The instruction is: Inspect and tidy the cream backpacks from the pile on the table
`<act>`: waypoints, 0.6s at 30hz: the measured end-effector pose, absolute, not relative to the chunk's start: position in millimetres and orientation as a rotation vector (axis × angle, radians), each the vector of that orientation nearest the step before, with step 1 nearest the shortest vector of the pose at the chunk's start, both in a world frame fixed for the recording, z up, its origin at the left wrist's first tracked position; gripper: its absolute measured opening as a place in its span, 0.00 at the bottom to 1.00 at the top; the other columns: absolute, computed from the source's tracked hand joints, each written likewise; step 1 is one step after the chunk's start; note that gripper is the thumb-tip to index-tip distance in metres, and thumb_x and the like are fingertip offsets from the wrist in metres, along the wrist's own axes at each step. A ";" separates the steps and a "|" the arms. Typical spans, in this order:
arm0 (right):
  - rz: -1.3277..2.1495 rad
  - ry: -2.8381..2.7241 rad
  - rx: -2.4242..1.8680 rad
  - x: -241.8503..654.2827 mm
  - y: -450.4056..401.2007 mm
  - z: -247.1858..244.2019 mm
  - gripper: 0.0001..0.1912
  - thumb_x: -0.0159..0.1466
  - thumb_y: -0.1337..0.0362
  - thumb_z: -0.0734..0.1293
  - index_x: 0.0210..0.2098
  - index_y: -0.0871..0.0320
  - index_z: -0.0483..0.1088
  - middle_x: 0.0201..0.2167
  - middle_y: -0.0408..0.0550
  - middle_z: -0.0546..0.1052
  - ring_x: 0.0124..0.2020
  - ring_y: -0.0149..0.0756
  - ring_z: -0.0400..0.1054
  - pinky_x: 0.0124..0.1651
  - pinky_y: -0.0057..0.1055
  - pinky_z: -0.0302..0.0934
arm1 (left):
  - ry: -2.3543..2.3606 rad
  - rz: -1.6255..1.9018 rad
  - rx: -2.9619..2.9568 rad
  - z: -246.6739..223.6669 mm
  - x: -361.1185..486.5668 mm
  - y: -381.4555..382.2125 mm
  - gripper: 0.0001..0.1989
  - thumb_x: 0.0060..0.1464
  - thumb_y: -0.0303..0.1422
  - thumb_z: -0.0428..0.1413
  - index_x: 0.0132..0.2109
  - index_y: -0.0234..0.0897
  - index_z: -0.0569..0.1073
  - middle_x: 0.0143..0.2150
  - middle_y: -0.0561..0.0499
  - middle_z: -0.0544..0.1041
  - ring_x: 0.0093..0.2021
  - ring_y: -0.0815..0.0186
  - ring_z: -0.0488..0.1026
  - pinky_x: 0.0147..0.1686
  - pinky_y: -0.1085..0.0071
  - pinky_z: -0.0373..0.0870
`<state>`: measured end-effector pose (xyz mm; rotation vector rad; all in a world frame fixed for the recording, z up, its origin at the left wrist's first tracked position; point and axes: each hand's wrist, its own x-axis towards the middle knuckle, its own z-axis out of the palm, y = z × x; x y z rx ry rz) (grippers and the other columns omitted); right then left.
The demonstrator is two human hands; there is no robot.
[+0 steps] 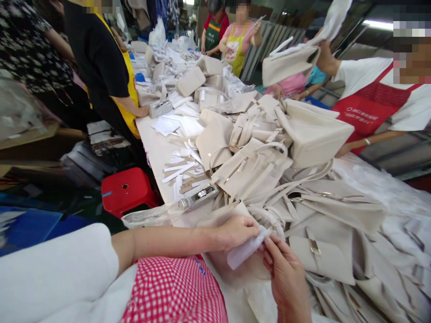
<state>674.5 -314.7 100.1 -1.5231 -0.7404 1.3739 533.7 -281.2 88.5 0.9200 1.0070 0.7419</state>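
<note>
Near the bottom centre, my left hand (238,231) pinches one end of a thin white wrapping sheet (245,252). The fingers of my right hand (283,262) close on the sheet's other side, just to the right. What the sheet is wrapped around cannot be made out. Beneath both hands lies a pale beige bag (222,269), partly hidden by them. A metal tape dispenser (198,197) rests on the table a little beyond my left hand. Beige handbags (249,168) with straps and zips are heaped just past my hands, and a buckled bag (321,258) lies to the right.
White and brown paper strips (185,172) lie on the table (151,152) at its left side. A red stool (129,190) stands beside it. Several people are around the table; one in a red apron (370,110) at the right lifts a beige bag (289,65).
</note>
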 end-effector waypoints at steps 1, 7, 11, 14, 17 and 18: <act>1.357 -0.743 -1.521 674.6 -314.4 99.1 0.25 0.43 0.51 0.80 0.36 0.59 0.76 0.17 0.36 0.67 0.18 0.23 0.50 0.20 0.20 0.44 | 1.021 0.768 0.889 89.7 536.4 -281.3 0.04 0.54 0.32 0.53 0.36 0.35 0.69 0.26 0.54 0.73 0.27 0.68 0.71 0.27 0.73 0.66; 1.360 -0.722 -1.474 675.2 -315.0 98.6 0.24 0.46 0.51 0.79 0.37 0.60 0.76 0.15 0.35 0.63 0.18 0.24 0.52 0.19 0.21 0.45 | 1.092 0.923 0.928 99.1 541.6 -286.6 0.07 0.53 0.29 0.53 0.41 0.38 0.67 0.21 0.57 0.70 0.21 0.68 0.69 0.21 0.75 0.62; 1.294 -0.785 -1.475 675.3 -314.8 96.8 0.22 0.48 0.50 0.78 0.34 0.59 0.73 0.15 0.33 0.61 0.17 0.23 0.49 0.19 0.21 0.42 | 1.159 1.006 1.251 97.1 536.2 -293.1 0.04 0.54 0.28 0.53 0.37 0.36 0.72 0.24 0.55 0.72 0.25 0.70 0.67 0.26 0.75 0.61; 1.279 -0.809 -1.468 673.8 -314.6 94.6 0.22 0.48 0.50 0.78 0.33 0.59 0.72 0.15 0.32 0.60 0.18 0.23 0.49 0.20 0.21 0.43 | 1.162 1.053 1.328 93.7 535.2 -296.6 0.06 0.53 0.27 0.52 0.35 0.35 0.75 0.29 0.52 0.75 0.30 0.69 0.68 0.32 0.74 0.64; 1.296 -0.776 -1.424 671.8 -315.3 93.7 0.23 0.47 0.50 0.79 0.33 0.58 0.72 0.15 0.32 0.60 0.17 0.23 0.49 0.20 0.21 0.43 | 1.148 1.087 1.254 93.2 538.0 -300.1 0.07 0.54 0.30 0.53 0.34 0.35 0.76 0.30 0.52 0.75 0.30 0.69 0.68 0.32 0.74 0.63; 1.301 -0.766 -1.412 671.0 -315.7 93.6 0.23 0.47 0.50 0.79 0.33 0.57 0.72 0.15 0.31 0.60 0.17 0.23 0.49 0.20 0.22 0.44 | 1.141 1.088 1.204 94.0 539.3 -301.3 0.07 0.54 0.31 0.55 0.34 0.34 0.76 0.29 0.53 0.75 0.29 0.69 0.67 0.31 0.74 0.63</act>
